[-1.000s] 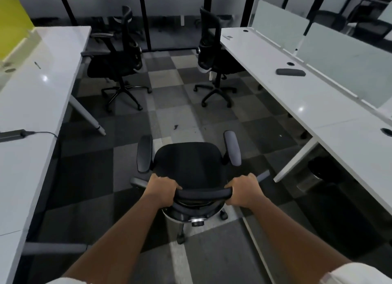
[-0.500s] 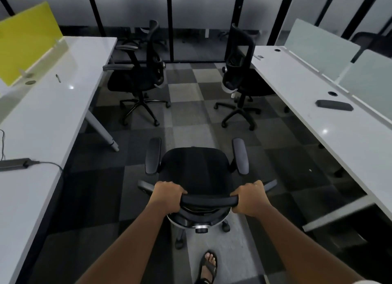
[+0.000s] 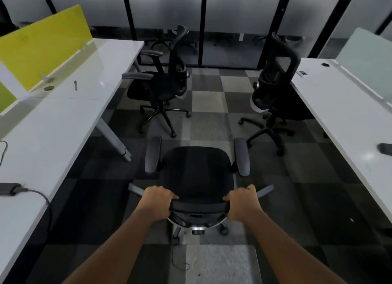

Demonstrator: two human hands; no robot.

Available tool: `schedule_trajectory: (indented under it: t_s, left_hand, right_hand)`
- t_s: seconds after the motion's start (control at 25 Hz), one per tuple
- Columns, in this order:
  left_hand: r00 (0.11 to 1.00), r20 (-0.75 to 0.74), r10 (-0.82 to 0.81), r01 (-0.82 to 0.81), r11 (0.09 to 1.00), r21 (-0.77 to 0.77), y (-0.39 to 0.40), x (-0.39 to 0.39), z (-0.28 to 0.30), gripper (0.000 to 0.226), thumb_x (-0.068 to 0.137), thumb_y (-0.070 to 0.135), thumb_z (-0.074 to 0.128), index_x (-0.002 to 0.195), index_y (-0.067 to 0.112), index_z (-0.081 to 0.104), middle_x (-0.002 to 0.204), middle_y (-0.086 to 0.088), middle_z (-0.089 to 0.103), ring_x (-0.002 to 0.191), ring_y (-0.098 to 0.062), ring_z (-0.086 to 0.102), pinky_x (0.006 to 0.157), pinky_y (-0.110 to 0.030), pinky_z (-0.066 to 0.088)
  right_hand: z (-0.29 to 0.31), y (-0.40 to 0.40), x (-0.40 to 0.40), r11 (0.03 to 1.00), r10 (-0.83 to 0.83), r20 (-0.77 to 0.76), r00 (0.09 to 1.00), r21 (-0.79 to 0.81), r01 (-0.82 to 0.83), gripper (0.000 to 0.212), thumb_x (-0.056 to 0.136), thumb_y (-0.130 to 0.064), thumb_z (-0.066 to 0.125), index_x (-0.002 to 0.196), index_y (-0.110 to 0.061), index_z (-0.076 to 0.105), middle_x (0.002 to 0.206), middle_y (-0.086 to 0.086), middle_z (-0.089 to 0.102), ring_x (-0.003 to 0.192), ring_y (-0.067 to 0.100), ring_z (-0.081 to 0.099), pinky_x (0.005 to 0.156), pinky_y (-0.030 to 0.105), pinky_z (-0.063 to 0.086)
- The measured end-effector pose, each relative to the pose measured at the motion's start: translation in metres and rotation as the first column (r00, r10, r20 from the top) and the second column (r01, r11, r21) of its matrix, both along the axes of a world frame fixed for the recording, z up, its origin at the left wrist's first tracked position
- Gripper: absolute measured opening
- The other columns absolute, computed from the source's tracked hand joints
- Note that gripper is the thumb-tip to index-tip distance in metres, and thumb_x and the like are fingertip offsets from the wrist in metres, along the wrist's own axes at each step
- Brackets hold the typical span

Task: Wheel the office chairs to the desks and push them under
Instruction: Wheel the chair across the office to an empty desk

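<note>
The near chair (image 3: 196,173) is showing a matt black cloth-like seat and matt padded armrests (image 3: 241,156), with a shiny metal-looking knob (image 3: 198,230) under its back. The left counter (image 3: 63,114) and the right counter (image 3: 343,118) are gleaming smooth, glossy white, and the divider (image 3: 42,56) is looking like smooth yellow-green plastic. The floor (image 3: 207,101) is lying in rough, matt carpet squares, and the far right chair (image 3: 273,75) is showing a black mesh back.

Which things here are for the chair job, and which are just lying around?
For the job:
- held chair, left hand and right hand gripping its backrest top
- left chair
- right chair
- left desk
- right desk

Just lying about:
- pen
- yellow-green divider
- power adapter
- dark flat object, blurred
</note>
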State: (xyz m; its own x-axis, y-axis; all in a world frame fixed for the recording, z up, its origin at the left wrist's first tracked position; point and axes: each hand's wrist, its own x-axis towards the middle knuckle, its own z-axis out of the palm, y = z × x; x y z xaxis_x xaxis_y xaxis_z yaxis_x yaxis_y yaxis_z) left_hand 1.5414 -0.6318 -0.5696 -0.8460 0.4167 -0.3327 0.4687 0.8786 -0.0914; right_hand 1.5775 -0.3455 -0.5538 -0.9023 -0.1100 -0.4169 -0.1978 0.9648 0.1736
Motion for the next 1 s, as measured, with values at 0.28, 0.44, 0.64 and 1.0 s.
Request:
schedule_trajectory:
  t_s: [0.28, 0.44, 0.64, 1.0]
  left_hand:
    - [0.993, -0.031, 0.114, -0.114, 0.993, 0.024, 0.017, -0.088, -0.007, 0.057, 0.082, 0.039, 0.057, 0.137, 0.050, 0.054, 0.125, 0.013, 0.067, 0.116, -0.017, 0.062, 0.094, -0.033, 0.047]
    - [0.984, -0.023, 0.174, -0.174, 0.984, 0.038, 0.026, -0.139, 0.004, 0.055, 0.081, 0.037, 0.058, 0.135, 0.049, 0.057, 0.122, 0.012, 0.068, 0.114, -0.019, 0.064, 0.091, -0.034, 0.047]
    - [0.971, -0.045, 0.235, -0.235, 0.972, 0.007, 0.017, -0.202, 0.013, 0.041, 0.080, 0.032, 0.055, 0.118, 0.045, 0.065, 0.105, 0.011, 0.072, 0.101, -0.018, 0.068, 0.073, -0.030, 0.044]
    - [0.884, -0.018, 0.467, -0.467, 0.883, -0.036, 0.065, -0.238, 0.006, 0.038, 0.082, 0.025, 0.052, 0.114, 0.036, 0.071, 0.099, 0.006, 0.072, 0.093, -0.020, 0.068, 0.075, -0.031, 0.053]
  right_hand:
    - [-0.006, 0.024, -0.123, 0.997, 0.075, -0.004, 0.997, 0.023, -0.075, 0.038, 0.081, -0.039, 0.052, 0.117, -0.041, 0.062, 0.101, -0.012, 0.064, 0.101, 0.020, 0.059, 0.091, 0.046, 0.024]
    - [-0.001, 0.023, -0.193, 0.994, 0.103, 0.002, 0.995, -0.022, -0.103, 0.050, 0.084, -0.035, 0.055, 0.132, -0.046, 0.057, 0.117, -0.015, 0.065, 0.112, 0.017, 0.059, 0.096, 0.045, 0.027]
    - [-0.007, 0.011, -0.270, 0.971, 0.204, -0.051, 0.978, -0.117, -0.208, 0.045, 0.086, -0.033, 0.059, 0.130, -0.043, 0.062, 0.110, -0.013, 0.069, 0.105, 0.013, 0.062, 0.088, 0.036, 0.034]
    - [-0.001, 0.041, -0.380, 0.849, 0.528, 0.041, 0.848, -0.041, -0.527, 0.046, 0.090, -0.034, 0.060, 0.135, -0.042, 0.058, 0.120, -0.009, 0.067, 0.115, 0.018, 0.059, 0.098, 0.038, 0.035]
